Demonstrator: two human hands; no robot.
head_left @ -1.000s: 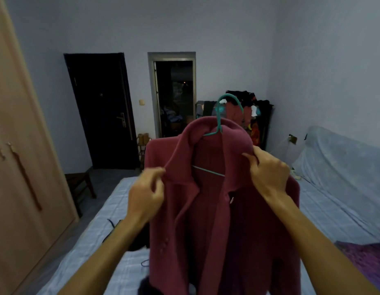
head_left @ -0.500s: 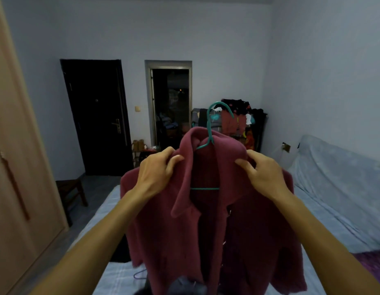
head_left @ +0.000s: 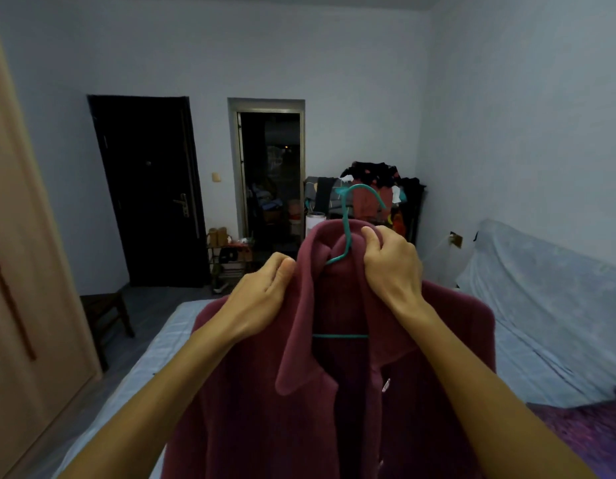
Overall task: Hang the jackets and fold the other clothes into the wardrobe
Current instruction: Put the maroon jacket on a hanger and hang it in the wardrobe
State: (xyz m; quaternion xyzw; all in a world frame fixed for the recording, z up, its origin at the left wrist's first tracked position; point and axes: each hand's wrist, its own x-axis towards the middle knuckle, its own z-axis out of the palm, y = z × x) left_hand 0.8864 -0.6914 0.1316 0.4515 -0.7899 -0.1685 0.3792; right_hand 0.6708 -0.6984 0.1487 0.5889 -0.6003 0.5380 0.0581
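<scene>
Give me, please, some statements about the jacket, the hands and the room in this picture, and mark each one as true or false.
1. The dark red jacket sits on a teal hanger. True.
2. The left hand and the right hand both grip the jacket near its collar. True.
3. The hanger's hook is over a rail in the wardrobe. False: the hook stands free in the air, and the wardrobe doors at the left are shut.
4. The black door stands open. False: it is shut; the doorway beside it is the open one.
</scene>
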